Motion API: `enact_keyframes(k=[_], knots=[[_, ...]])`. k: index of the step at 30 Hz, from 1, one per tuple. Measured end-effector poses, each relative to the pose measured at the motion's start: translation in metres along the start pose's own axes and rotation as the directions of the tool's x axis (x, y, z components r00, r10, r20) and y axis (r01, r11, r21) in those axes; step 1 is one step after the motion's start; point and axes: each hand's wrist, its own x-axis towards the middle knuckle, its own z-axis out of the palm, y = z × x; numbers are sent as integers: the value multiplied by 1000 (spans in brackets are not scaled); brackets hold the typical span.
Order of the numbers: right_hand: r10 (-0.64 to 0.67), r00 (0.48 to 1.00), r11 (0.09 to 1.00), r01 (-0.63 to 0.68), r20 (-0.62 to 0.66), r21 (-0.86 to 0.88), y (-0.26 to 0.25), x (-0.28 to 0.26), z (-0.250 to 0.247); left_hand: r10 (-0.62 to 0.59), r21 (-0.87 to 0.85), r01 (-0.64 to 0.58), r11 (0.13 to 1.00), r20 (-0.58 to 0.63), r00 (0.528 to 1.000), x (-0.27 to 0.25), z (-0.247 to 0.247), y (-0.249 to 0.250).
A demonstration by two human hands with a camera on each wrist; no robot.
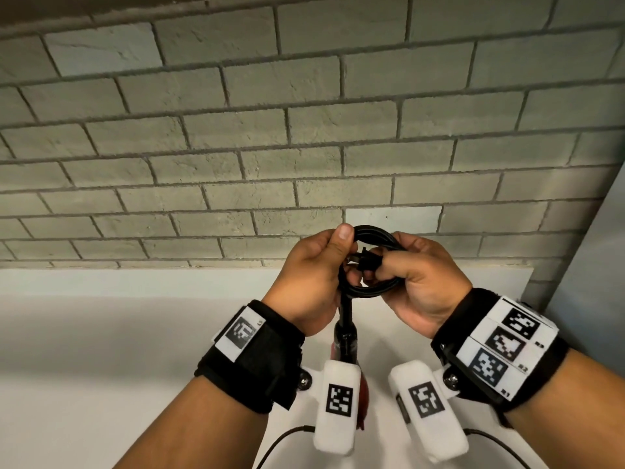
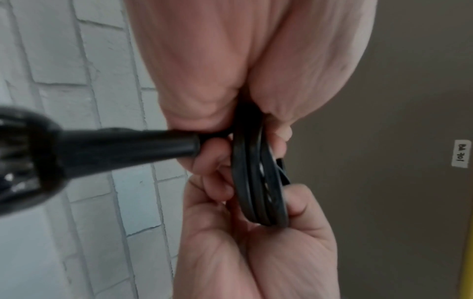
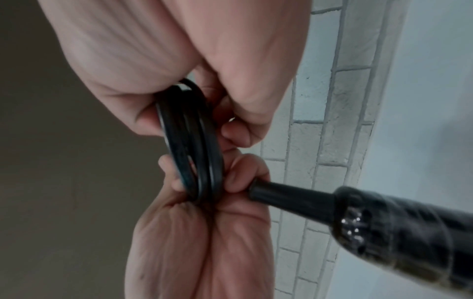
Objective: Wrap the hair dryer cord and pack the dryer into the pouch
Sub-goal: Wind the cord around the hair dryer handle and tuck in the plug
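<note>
Both hands hold the coiled cord [image 1: 370,262] up above the tabletop [image 1: 101,333]: left hand [image 1: 313,282] and right hand [image 1: 419,282] fingers clamped on opposite sides. It looks springy; the dryer [image 1: 345,336] hangs heavy below, so grip there.

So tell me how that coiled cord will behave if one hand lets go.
The cord looks springy, so its loops would probably fan open. With the dryer hanging below it, the coil would likely be dragged down. The left hand and right hand both grip it.
</note>
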Motion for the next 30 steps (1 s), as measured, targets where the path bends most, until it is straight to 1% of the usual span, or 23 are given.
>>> enact_keyframes(k=[7, 9, 11, 15, 17, 19, 21, 23, 25, 27, 29, 30], knots=[[-5, 1000, 1000, 6, 10, -10, -2, 1, -7, 6, 63, -7, 998, 20, 1000, 1, 2, -4], [-14, 1000, 999, 14, -4, -48, -2, 1, -9, 30, 112, -33, 993, 31, 999, 1, -1, -7], [-30, 999, 995, 28, -23, -100, -2, 2, -7, 52, 120, -58, 991, 47, 998, 2, -4, -9], [-49, 998, 994, 45, -40, -99, -3, 5, -9, 25, 47, -25, 999, 14, 1000, 4, 0, -10], [-32, 999, 997, 29, -32, -73, -3, 6, -14, -30, -35, 30, 999, 7, 1000, 4, 2, -7], [-4, 1000, 998, 3, -14, -58, -3, 7, -16, -77, -138, 81, 987, 34, 996, 5, 2, -3], [3, 1000, 999, -3, 6, -54, -3, 9, -19, -93, -179, 102, 979, 56, 994, 5, 0, -1], [2, 1000, 999, -2, -3, -52, -2, 10, -22, -102, -136, 107, 985, 44, 994, 5, -1, -2], [-19, 999, 998, 17, -28, -63, -1, 11, -25, -103, -43, 104, 994, 11, 995, 6, 1, -8], [-26, 999, 997, 23, -27, -75, 0, 13, -28, -84, 43, 85, 995, -28, 996, 5, 4, -14], [3, 1000, 1000, -3, 20, -26, 0, 14, -29, -78, 71, 80, 994, -33, 996, 5, 5, -16], [27, 998, 1000, -28, 63, 4, 0, 15, -30, -81, 62, 82, 995, -19, 997, 5, 5, -16]])
